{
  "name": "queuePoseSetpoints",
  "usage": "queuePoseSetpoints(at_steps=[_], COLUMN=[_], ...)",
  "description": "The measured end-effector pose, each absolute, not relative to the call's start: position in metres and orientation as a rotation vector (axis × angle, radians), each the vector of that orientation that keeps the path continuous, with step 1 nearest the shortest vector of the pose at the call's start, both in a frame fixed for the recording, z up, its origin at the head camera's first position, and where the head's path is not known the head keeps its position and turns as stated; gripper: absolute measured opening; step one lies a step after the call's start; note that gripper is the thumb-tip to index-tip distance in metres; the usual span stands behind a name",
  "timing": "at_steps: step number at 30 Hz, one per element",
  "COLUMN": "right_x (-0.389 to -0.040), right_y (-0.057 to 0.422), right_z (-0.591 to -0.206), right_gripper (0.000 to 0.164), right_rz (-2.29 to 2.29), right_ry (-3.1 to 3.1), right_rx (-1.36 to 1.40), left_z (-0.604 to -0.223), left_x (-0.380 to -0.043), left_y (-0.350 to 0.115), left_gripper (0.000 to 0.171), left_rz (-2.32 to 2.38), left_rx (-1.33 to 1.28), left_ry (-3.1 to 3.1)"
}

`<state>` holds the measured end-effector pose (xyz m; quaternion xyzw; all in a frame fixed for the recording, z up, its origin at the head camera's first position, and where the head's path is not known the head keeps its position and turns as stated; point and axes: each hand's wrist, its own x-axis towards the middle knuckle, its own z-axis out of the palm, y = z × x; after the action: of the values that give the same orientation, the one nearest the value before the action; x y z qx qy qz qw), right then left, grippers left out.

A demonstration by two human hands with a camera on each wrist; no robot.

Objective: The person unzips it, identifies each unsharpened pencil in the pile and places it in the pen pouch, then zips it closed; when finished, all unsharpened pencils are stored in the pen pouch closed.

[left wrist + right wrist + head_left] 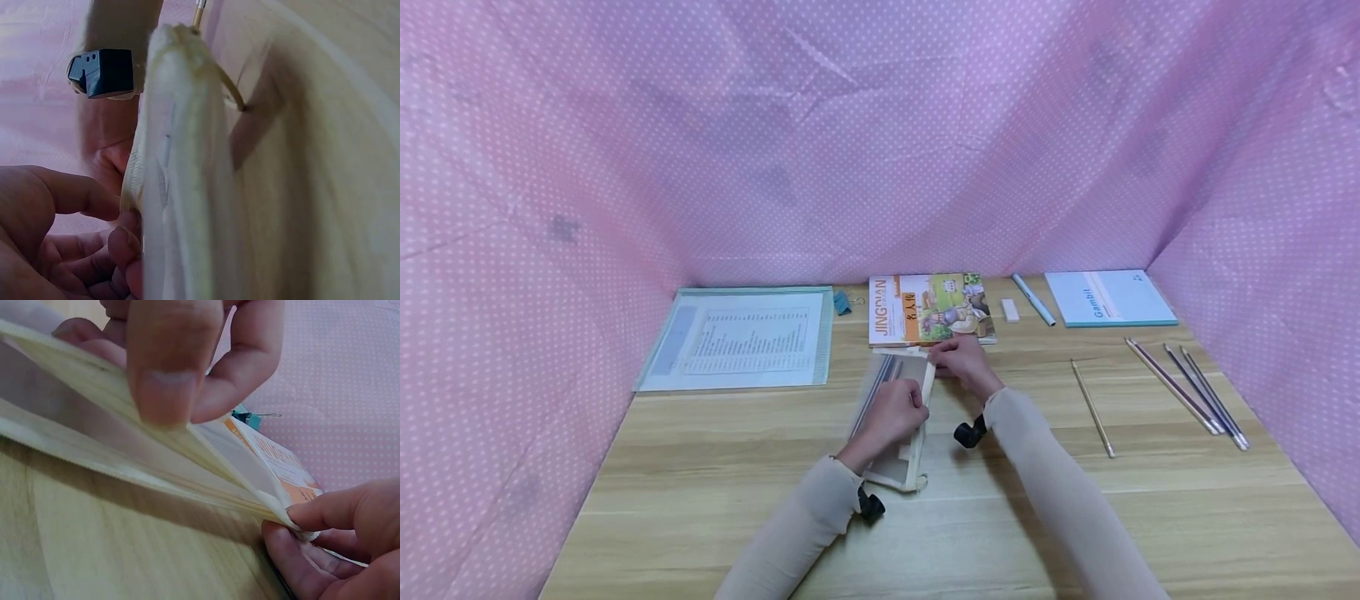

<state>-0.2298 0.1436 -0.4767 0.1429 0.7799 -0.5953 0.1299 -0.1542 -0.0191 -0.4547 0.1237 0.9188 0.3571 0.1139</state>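
Note:
A see-through zip pouch (914, 457) with cream edging lies in front of me, its long side toward the right. Dark pencils (874, 393) show through its left part. My left hand (891, 412) reaches over the pouch and pinches the cream edge near its middle. At the far right corner, my right hand (962, 360) pinches the pouch's end between thumb and fingers. The right wrist view shows the zip opening (206, 481) spread apart between the two hands. In the left wrist view the pouch (187, 187) stands on edge beside the left fingers.
Behind the pouch lies a colourful book (932, 310), with an eraser (1010, 311), a pen (1033, 300) and a blue notebook (1111, 298) to its right. Loose pencils (1172, 385) and a single pencil (1092, 408) lie at right. A document folder (737, 339) and binder clip (842, 302) sit left.

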Motion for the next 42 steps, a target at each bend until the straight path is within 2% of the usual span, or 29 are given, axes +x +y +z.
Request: queuePoseSetpoints(at_steps=[14, 33, 42], right_x=[-0.227, -0.228, -0.227], right_y=[0.143, 0.141, 0.142], right_z=[-0.473, -0.477, -0.476], right_gripper=[0.017, 0.023, 0.024], right_rz=[-1.745, -1.667, -1.652], right_ry=[2.277, 2.329, 2.332], right_rx=[0.367, 0.349, 0.364], left_z=[-0.441, -0.430, -0.431], left_x=[-0.128, -0.065, -0.053], left_y=[-0.042, -0.079, -0.082], left_gripper=[0.010, 0.005, 0.033], left_rz=[1.024, 1.007, 0.932], left_rx=[0.435, 0.614, 0.622], left_ry=[2.727, 2.495, 2.431])
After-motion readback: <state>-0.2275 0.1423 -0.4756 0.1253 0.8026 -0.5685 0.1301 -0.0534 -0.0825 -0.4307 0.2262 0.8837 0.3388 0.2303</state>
